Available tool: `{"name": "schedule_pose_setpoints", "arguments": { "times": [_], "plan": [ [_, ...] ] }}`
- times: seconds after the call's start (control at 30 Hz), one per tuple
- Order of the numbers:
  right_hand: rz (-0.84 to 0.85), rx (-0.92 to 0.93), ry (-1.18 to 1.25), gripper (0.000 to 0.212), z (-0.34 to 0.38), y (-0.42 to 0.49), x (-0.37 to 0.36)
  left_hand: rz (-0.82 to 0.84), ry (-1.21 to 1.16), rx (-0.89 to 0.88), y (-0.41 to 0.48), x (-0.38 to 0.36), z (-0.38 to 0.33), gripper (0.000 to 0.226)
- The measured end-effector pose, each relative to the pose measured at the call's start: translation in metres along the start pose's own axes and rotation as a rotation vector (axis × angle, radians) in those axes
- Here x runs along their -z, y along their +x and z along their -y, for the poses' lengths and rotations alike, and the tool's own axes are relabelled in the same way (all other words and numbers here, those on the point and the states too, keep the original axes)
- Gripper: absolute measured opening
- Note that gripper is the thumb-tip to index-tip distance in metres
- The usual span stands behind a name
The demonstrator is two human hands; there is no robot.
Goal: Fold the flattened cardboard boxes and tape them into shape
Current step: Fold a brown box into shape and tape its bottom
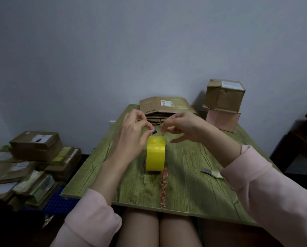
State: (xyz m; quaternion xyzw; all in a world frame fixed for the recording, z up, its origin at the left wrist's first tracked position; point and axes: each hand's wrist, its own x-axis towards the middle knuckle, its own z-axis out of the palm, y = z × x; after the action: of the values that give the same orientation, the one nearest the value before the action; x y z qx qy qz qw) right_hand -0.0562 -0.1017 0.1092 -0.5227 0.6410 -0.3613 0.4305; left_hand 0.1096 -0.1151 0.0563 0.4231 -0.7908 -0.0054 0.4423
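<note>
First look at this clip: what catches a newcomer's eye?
A yellow tape roll stands on edge, centre of the green table, left hand and right hand pinching at its top. Flattened cardboard boxes lie stacked at the far edge; a closed brown box sits on a pink box, far right.

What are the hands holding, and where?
The yellow tape roll. The left hand pinches its top edge; the right hand pinches just above the top, probably the loose tape end.
</note>
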Motion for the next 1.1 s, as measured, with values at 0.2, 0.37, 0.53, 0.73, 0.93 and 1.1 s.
{"name": "schedule_pose_setpoints", "arguments": {
  "times": [0.2,0.37,0.53,0.73,0.93,1.1],
  "plan": [
    [-0.304,0.524,-0.536,0.016,0.007,-0.014,0.006,0.054,0.037,0.046,0.003,0.007,0.002,0.009],
    [-0.178,0.701,-0.929,0.025,-0.005,-0.004,-0.008,0.059,0.025,0.048,0.003,0.009,0.004,0.007],
    [-0.213,0.774,-0.846,0.011,-0.006,0.003,-0.016,0.007,-0.056,0.053,0.000,0.009,0.007,0.012],
    [-0.097,0.649,-0.741,0.007,0.001,0.008,-0.019,0.199,-0.293,0.571,-0.033,-0.006,-0.008,0.075],
    [-0.087,0.578,-0.492,0.013,-0.003,0.024,-0.022,0.113,-0.460,0.635,-0.033,-0.006,0.002,0.049],
    [-0.298,0.521,-0.235,0.023,-0.001,0.026,-0.011,-0.005,-0.118,0.437,-0.030,0.008,0.031,0.038]
  ]
}}
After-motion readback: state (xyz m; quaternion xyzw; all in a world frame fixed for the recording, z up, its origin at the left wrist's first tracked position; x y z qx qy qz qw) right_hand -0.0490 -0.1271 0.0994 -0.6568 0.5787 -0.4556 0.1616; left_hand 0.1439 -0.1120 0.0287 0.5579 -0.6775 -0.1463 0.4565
